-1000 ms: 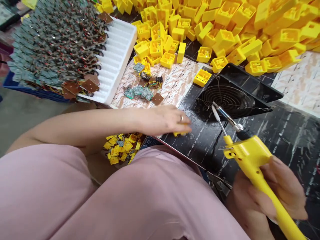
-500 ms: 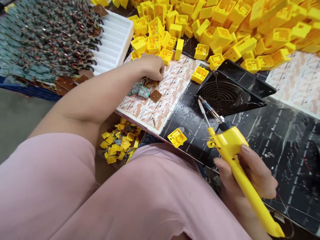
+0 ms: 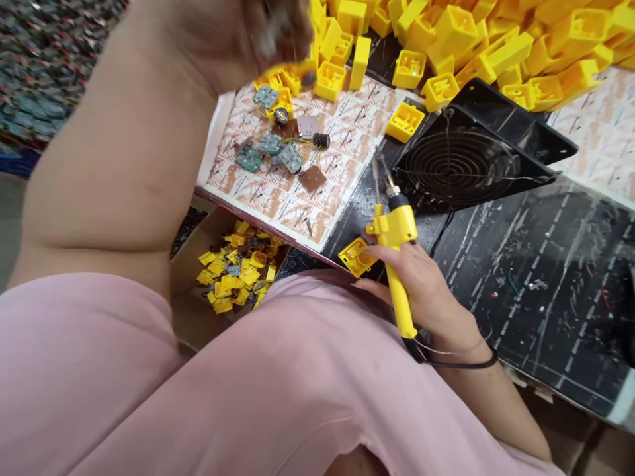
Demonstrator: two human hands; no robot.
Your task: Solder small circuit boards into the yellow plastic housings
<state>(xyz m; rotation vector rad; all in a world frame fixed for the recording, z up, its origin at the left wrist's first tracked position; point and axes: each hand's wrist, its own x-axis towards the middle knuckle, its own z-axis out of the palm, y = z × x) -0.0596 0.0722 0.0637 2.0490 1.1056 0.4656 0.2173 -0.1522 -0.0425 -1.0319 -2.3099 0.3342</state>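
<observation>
My right hand (image 3: 429, 297) is closed round the handle of a yellow soldering iron (image 3: 394, 254), whose tip points up toward the fan. Its fingertips rest beside a small yellow housing (image 3: 356, 256) lying at the near edge of the black mat (image 3: 540, 264). My left hand (image 3: 258, 30) is raised close to the camera at the top and blurred. Its fingers are curled round something small and greyish that I cannot make out. Below it, loose green circuit boards (image 3: 278, 155) with wires lie on a printed sheet (image 3: 278, 205).
A large heap of yellow housings (image 3: 496, 39) fills the back of the table. A black fan (image 3: 461, 172) sits behind the iron's tip. A cardboard box of small yellow parts (image 3: 238, 271) stands below the table edge. Stacked circuit boards (image 3: 44, 73) lie at far left.
My left hand has lifted from the loose boards up toward the camera. My right hand has swung the soldering iron left and upright, next to the small yellow housing.
</observation>
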